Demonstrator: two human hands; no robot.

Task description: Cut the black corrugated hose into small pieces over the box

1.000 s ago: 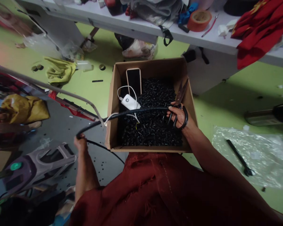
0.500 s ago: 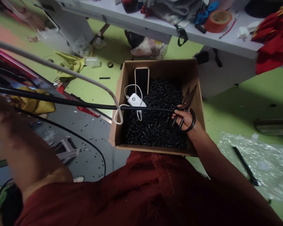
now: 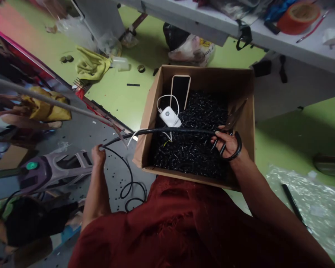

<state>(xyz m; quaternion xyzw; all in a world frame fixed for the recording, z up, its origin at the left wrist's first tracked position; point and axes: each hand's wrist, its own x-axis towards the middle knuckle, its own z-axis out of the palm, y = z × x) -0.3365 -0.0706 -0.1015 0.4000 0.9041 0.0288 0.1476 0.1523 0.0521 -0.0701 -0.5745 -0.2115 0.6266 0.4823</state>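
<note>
A black ribbed tube (image 3: 178,130) spans the middle of the frame, crossing above the open cardboard box (image 3: 147,123); the right hand (image 3: 226,145), right of centre, is closed, thumb and fingers pinching the tube's right end while also holding dark scissors (image 3: 236,115), whose blades point toward the upper right; blade opening cannot be told owing to blur; the left hand (image 3: 98,154), left of centre, is closed around the tube's other stretch; a black length (image 3: 131,175) loops on the floor below it; the box holds a mass of small black pieces (image 3: 190,160), a phone (image 3: 180,87) leaning at upper left and a white device (image 3: 170,117) with a cable; a yellow cloth (image 3: 92,65) lies at upper left; an orange tape roll (image 3: 300,16) rests on the table (image 3: 184,15), upper right.
</note>
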